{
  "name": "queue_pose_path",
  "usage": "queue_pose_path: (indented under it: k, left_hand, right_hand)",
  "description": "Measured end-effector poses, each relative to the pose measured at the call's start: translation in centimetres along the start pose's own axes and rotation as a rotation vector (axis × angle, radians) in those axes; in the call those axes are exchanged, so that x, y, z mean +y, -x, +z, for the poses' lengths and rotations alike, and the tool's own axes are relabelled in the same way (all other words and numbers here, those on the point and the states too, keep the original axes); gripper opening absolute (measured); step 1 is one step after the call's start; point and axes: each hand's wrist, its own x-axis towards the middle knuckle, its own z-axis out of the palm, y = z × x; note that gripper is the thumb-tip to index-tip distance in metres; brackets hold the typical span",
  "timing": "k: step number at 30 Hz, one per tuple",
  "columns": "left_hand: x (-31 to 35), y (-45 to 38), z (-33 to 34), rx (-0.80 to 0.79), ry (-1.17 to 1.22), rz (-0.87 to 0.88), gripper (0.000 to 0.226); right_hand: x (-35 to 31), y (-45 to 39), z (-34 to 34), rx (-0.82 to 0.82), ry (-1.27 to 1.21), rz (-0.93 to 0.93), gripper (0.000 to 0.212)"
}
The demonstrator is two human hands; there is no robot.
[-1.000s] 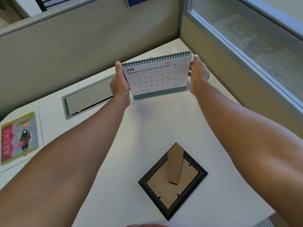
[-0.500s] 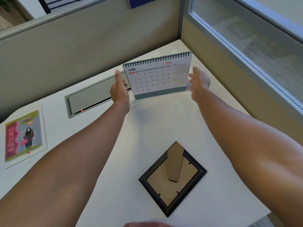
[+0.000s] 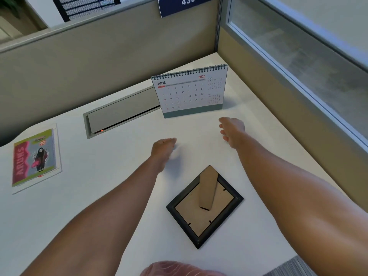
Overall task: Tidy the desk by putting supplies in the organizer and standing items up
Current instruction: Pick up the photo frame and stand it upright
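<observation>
A spiral-bound desk calendar (image 3: 191, 92) showing June stands upright near the desk's far right corner, with nothing touching it. A black picture frame (image 3: 205, 206) lies face down in front of me, its cardboard back and folded stand showing. My left hand (image 3: 162, 150) hovers over the desk between the calendar and the frame, fingers loosely bent, holding nothing. My right hand (image 3: 232, 130) hangs to the right of it, just in front of the calendar, also holding nothing.
A grey cable hatch (image 3: 119, 114) with a small red light is set into the white desk (image 3: 99, 186) left of the calendar. A colourful booklet (image 3: 33, 158) lies flat at the far left. Partition walls close the back and right sides.
Both hands let go of the calendar and drew back toward me. The calendar now stands on its own on the desk.
</observation>
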Motion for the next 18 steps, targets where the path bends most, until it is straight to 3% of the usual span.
queue_pose_path:
  k: [8, 18]
  left_hand:
    - [-3.1, 2.4, -0.7, -0.079, -0.174, 0.065, 0.012]
    - [-7.0, 5.1, -2.0, -0.211, -0.531, 0.190, 0.042]
  right_hand:
    - [3.8, 2.5, -0.5, -0.056, 0.174, -0.009, 0.012]
    - [8.3, 6.9, -1.4, -0.070, 0.425, -0.111, 0.021]
